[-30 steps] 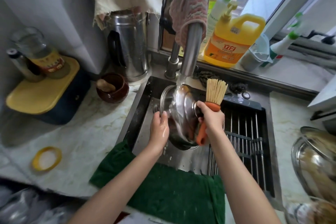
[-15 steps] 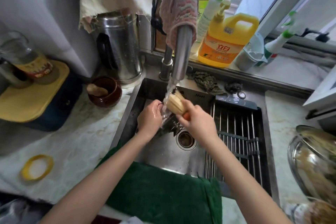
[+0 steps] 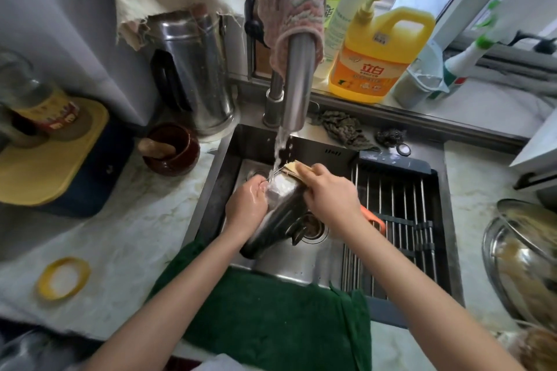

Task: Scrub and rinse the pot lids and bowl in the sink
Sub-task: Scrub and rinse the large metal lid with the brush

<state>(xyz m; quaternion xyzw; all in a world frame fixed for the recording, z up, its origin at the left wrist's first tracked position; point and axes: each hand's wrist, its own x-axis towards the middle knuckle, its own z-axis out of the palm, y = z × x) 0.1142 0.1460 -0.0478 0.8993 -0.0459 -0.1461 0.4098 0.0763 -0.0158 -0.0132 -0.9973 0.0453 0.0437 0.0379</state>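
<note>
At the frame's centre, the dark steel sink (image 3: 221,166) contains a round stainless-steel pot lid (image 3: 280,214), tilted on edge under water (image 3: 280,147) running from the steel tap (image 3: 297,81). The left hand (image 3: 247,205) grips the lid's rim. The right hand (image 3: 328,196) is curled round an orange-handled bamboo brush (image 3: 294,171), bristles against the lid's top edge. A wire drain rack (image 3: 398,214) fills the sink's right half. At centre left on the tabletop, a brown glazed bowl (image 3: 177,163) holds a pale stubby object (image 3: 156,146). A yellow detergent jug (image 3: 376,60) stands upper right, and a dark green towel (image 3: 271,310) drapes the sink's near edge.
</note>
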